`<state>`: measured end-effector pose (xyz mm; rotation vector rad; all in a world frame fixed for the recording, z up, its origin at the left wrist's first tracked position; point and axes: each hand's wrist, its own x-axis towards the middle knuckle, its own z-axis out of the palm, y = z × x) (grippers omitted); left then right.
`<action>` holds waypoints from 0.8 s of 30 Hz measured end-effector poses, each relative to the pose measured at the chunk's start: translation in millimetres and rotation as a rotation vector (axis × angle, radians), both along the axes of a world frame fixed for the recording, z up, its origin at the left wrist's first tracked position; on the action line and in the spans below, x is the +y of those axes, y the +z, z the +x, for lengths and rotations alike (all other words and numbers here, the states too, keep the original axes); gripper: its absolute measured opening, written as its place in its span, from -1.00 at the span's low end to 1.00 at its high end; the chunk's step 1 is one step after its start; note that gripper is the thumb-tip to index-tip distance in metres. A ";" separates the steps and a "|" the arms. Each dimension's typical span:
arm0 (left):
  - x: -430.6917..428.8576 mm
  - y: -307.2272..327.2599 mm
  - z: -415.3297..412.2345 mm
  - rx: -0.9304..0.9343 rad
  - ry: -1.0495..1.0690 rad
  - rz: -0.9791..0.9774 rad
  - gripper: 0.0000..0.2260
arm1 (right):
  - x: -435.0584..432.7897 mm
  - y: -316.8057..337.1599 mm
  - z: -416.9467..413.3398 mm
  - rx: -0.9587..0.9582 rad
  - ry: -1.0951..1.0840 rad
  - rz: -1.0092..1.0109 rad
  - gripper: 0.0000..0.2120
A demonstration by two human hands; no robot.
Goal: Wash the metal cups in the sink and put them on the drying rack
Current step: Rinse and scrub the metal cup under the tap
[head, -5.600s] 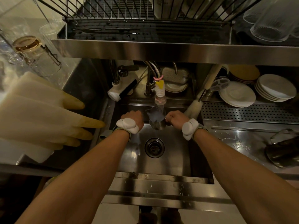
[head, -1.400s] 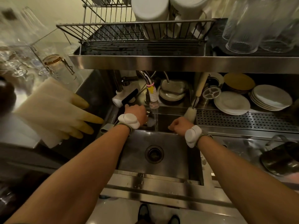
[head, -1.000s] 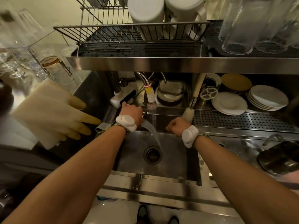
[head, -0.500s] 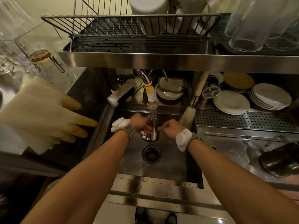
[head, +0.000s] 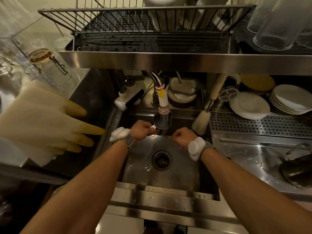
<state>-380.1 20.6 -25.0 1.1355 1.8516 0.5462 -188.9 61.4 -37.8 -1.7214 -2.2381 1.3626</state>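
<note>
A small metal cup [head: 162, 122] is held mouth-up right under the faucet nozzle [head: 163, 105], with water running into it. My left hand [head: 142, 130] is shut on the cup's handle at its left side. My right hand [head: 183, 136] is a closed fist just right of the cup, apart from it, with nothing seen in it. Both hands are over the steel sink [head: 135, 168], above the drain [head: 161, 160]. The wire drying rack [head: 108, 19] sits on the steel shelf overhead and holds white mugs [head: 163, 12] upside down.
Rubber gloves [head: 43, 122] hang at the left. Upturned glasses [head: 276, 26] stand on the shelf at the right. A bottle brush [head: 201, 120] leans at the sink's back right. Stacked plates [head: 290, 100] and a perforated drainboard [head: 260, 125] lie right. A dark metal pot [head: 298, 168] sits on the right counter.
My left hand has turned the cup mouth-up and raised it closer under the nozzle. My right hand has let go and drawn away to the right.
</note>
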 end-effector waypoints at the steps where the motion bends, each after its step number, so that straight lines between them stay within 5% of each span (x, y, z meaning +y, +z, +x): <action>1: -0.3 -0.7 -1.4 0.024 -0.017 0.009 -0.84 | -0.3 -1.6 1.4 -0.014 0.000 0.003 -0.75; 8: 8.6 25.1 7.8 0.406 -0.211 0.019 -0.70 | 0.9 -3.5 10.4 -0.056 0.002 0.014 -0.78; 13: 7.3 49.2 16.8 0.946 -0.379 0.103 -0.71 | 0.7 4.3 14.2 -0.016 0.007 0.017 -0.80; 24: -2.4 75.6 26.1 1.329 -0.527 0.155 -0.87 | 0.7 25.1 18.2 0.047 0.017 0.027 -0.83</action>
